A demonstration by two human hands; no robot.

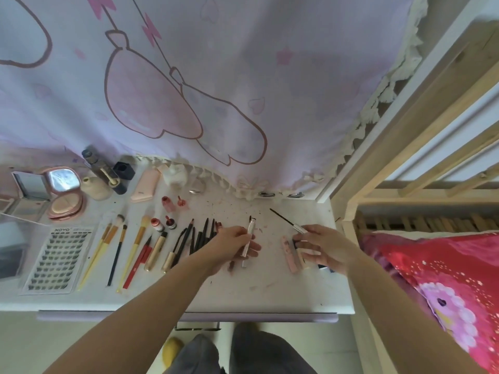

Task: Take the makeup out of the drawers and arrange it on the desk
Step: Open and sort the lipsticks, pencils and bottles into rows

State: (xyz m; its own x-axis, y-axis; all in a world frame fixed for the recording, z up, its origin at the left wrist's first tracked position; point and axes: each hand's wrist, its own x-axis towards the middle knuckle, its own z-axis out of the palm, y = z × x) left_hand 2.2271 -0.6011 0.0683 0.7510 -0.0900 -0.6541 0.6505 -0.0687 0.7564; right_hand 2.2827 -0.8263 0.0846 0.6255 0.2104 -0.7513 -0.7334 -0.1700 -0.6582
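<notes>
Pinching a silver tube (249,237) upright over the desk (270,287) is the left hand (234,242); its wand (286,220) is pinched by the right hand (321,245). Desk smearing is risked if the brush dips.

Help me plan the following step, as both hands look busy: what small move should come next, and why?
Probably bring the wand back to the tube and slide it in. The right hand pinches the wand by its silver cap, brush tip pointing away, while the left hand grips the open tube. The two are apart, so closing it would let it join the row of pencils on the desk.
</notes>
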